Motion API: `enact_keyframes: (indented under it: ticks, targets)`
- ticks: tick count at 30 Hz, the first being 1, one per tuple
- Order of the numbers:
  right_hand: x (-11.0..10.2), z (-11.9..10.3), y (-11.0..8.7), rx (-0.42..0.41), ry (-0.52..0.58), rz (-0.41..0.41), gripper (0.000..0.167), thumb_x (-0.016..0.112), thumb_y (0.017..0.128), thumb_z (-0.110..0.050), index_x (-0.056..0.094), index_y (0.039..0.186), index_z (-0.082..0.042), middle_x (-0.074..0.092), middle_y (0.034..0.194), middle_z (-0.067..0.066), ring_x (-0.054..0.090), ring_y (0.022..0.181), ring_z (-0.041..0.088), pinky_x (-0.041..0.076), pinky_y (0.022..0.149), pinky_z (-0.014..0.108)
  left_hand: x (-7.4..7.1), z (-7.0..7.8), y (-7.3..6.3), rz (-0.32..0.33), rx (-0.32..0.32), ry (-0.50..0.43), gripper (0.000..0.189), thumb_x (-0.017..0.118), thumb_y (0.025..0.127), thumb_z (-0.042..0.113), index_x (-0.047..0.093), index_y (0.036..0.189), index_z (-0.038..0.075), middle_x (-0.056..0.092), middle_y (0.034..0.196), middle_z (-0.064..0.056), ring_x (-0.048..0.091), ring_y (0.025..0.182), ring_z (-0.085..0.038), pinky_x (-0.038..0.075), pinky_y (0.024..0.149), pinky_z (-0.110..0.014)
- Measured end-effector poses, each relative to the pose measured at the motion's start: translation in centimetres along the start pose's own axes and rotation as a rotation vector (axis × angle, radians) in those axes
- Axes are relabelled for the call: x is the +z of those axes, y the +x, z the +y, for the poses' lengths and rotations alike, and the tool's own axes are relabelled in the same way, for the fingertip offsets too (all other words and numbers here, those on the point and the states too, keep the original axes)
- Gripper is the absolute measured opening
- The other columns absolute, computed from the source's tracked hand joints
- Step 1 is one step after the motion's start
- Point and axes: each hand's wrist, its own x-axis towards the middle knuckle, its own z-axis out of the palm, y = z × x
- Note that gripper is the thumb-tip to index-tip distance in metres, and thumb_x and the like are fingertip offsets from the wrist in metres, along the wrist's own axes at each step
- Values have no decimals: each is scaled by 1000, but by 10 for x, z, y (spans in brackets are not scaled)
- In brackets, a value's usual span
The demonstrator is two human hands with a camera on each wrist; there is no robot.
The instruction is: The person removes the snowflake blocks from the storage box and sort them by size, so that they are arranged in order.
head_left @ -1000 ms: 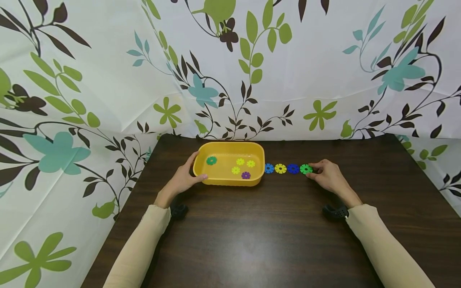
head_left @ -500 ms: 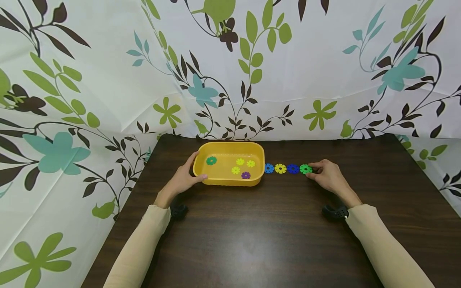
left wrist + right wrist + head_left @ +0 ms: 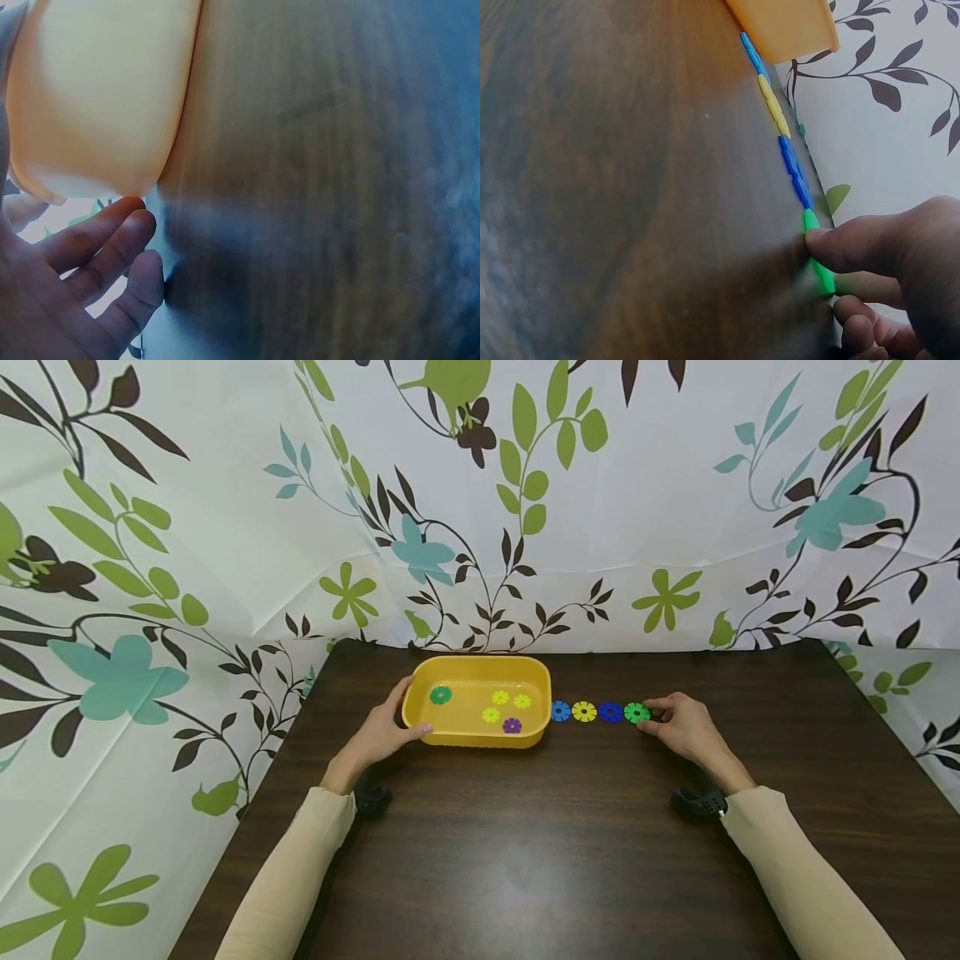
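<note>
Head view: dark brown wooden table (image 3: 495, 843) before a white leaf-print cloth (image 3: 240, 410); two bare hands work from opposite ends of a row.
Yellow tub: (image 3: 480, 740) stands upright near the table's far edge, left of the row.
Left hand: (image 3: 378, 732) holds the tub's left end, thumb over the near corner of the rim, fingers against the outer side; the left wrist view shows some of those fingers loosely bent.
Right hand: (image 3: 690, 727) clamped on the green flower disc (image 3: 632, 709), thumb against one face in the right wrist view, a finger opposite; disc at the row's right end.
Row, from tub outward: light blue disc (image 3: 558, 717), yellow disc (image 3: 577, 713), dark blue disc (image 3: 611, 703), then the green one; laid flat in one straight line, neighbours end to end. Whether they interlock, cannot tell.
Tub/row junction: light blue disc just beside the tub's right end; contact cannot be told.
Tub contents: dark green disc (image 3: 436, 699) toward the left; toward the right, three small yellow pieces (image 3: 500, 697) and a purple piece (image 3: 512, 732) nearest the front.
Sleeves: beige (image 3: 288, 877), black band (image 3: 372, 803) at each wrist.
</note>
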Motion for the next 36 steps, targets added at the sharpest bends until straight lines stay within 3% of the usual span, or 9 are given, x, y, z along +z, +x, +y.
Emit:
enact_keyframes:
  ticks: [24, 36]
  targets:
    - [-12, -2, -1, 37, -4, 4, 60, 80, 99, -32, 66, 143, 6, 73, 124, 29, 62, 98, 33, 47, 76, 34, 0, 2, -1, -3, 6, -11, 107, 81, 96, 50, 13, 176, 26, 30, 180, -20, 36, 161, -46, 28, 130, -74]
    - [-20, -26, -3, 1, 26, 63, 55, 79, 101, -31, 67, 140, 8, 71, 121, 28, 62, 100, 34, 47, 76, 35, -1, 1, 0, -6, 12, -17, 109, 82, 95, 53, 14, 176, 26, 32, 179, -20, 40, 159, -46, 29, 130, -74]
